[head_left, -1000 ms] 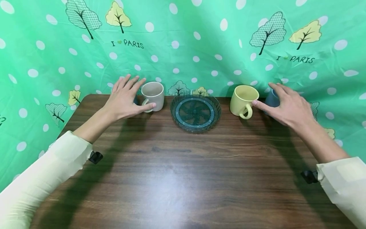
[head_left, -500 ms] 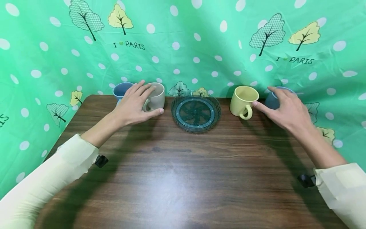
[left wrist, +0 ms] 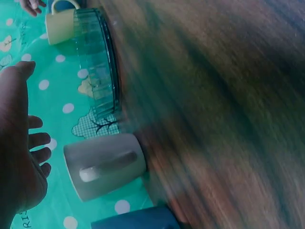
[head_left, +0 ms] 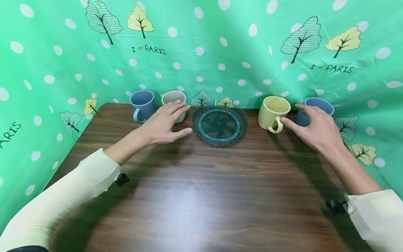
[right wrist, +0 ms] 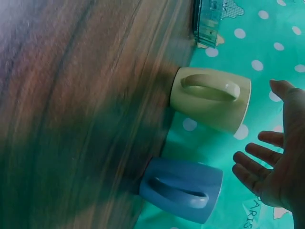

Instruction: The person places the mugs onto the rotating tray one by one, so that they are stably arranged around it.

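Observation:
My left hand (head_left: 165,122) hovers in front of the off-white mug (head_left: 174,96), fingers spread, and covers part of it in the head view. In the left wrist view that off-white mug (left wrist: 106,164) stands apart from the fingers. Left of it is a blue mug (head_left: 143,105) with its handle facing me. Over on the right, my right hand (head_left: 318,127) is held above and in front of a second blue mug (head_left: 319,105), next to a yellow mug (head_left: 272,112). The right wrist view shows the fingers apart from the yellow mug (right wrist: 209,98) and the blue mug (right wrist: 181,188).
A round clear teal dish (head_left: 219,142) with a fluted rim sits between the two pairs of mugs. All stand along the far edge of a dark wooden table (head_left: 201,189). A green dotted curtain (head_left: 217,52) hangs directly behind.
My left hand has moved right and toward me, away from the left blue mug, which now shows fully. The right hand has barely moved. The head view has shifted slightly.

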{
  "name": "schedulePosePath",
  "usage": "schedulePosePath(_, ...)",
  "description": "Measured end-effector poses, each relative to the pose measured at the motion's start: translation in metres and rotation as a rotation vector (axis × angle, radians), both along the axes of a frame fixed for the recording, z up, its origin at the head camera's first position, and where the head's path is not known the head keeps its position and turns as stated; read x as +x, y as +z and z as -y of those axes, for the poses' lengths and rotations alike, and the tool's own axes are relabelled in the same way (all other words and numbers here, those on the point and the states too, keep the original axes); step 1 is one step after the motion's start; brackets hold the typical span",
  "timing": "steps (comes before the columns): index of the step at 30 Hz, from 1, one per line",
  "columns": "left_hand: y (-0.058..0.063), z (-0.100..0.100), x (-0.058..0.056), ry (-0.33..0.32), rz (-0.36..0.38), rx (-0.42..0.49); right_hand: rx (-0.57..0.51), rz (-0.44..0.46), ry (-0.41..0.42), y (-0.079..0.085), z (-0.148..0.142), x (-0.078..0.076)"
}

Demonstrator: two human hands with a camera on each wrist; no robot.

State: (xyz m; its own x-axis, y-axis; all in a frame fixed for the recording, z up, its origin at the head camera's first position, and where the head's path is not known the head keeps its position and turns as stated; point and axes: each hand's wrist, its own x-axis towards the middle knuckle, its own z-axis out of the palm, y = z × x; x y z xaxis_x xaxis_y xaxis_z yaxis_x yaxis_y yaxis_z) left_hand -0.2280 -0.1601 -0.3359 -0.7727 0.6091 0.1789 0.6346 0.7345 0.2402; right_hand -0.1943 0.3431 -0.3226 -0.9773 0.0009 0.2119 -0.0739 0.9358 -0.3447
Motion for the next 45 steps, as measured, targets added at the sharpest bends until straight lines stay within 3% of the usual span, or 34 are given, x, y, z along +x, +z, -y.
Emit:
schedulePosePath(11,-0.021,-0.013,0.001,-0.072,0.010,0.022,-0.079,-0.055,0.025,-0.013,0.000,0.009)
schedulePosePath(22,-0.033,-0.014,0.007,-0.076,0.079,0.012,-0.132,-0.054,0.039,-0.021,0.004,0.008)
schedulePosePath(39,-0.045,-0.015,0.007,-0.079,0.154,-0.008,-0.157,-0.008,0.034,-0.034,0.005,0.006)
schedulePosePath(45,-0.048,-0.015,0.006,-0.118,0.168,-0.033,-0.169,0.013,0.034,-0.039,0.006,0.005)
